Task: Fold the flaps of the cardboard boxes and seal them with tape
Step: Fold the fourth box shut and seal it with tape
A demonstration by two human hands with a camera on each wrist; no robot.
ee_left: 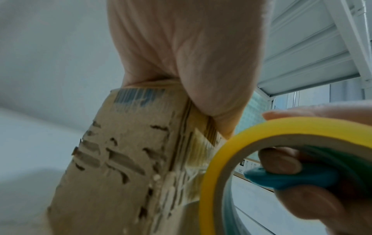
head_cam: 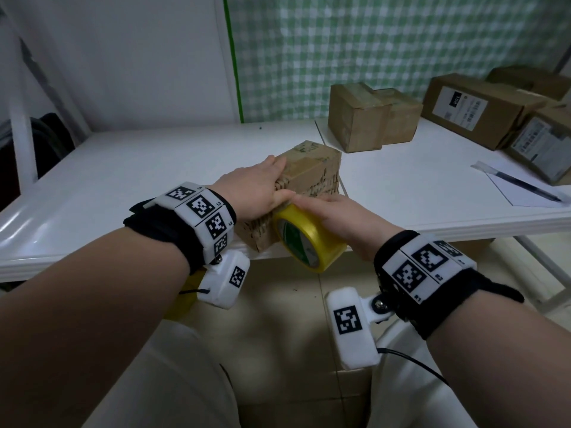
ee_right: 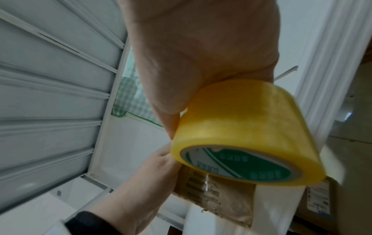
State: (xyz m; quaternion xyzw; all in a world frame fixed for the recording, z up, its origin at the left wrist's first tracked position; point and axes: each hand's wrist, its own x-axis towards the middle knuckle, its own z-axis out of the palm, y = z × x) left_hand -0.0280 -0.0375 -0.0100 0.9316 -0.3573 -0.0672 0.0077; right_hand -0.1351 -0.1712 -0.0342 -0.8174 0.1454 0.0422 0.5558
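Observation:
A small worn cardboard box [head_cam: 312,174] with torn, scuffed sides stands at the near edge of the white table [head_cam: 123,171]. My left hand [head_cam: 265,183] lies flat on its top, and the thumb presses along the near top edge. In the left wrist view the palm [ee_left: 191,55] covers the box top [ee_left: 124,167]. My right hand [head_cam: 336,217] grips a yellow tape roll [head_cam: 309,239] against the box's near face, below the table edge. Fingers [ee_left: 277,160] curl inside the roll's core [ee_left: 221,152]. The right wrist view shows the tape roll [ee_right: 251,127] above the box [ee_right: 227,203].
Two brown boxes [head_cam: 367,115] stand together at the back of the table. Larger labelled boxes [head_cam: 475,109] sit at the far right. A sheet of paper with a pen [head_cam: 522,185] lies near the right edge. Tiled floor shows below the table.

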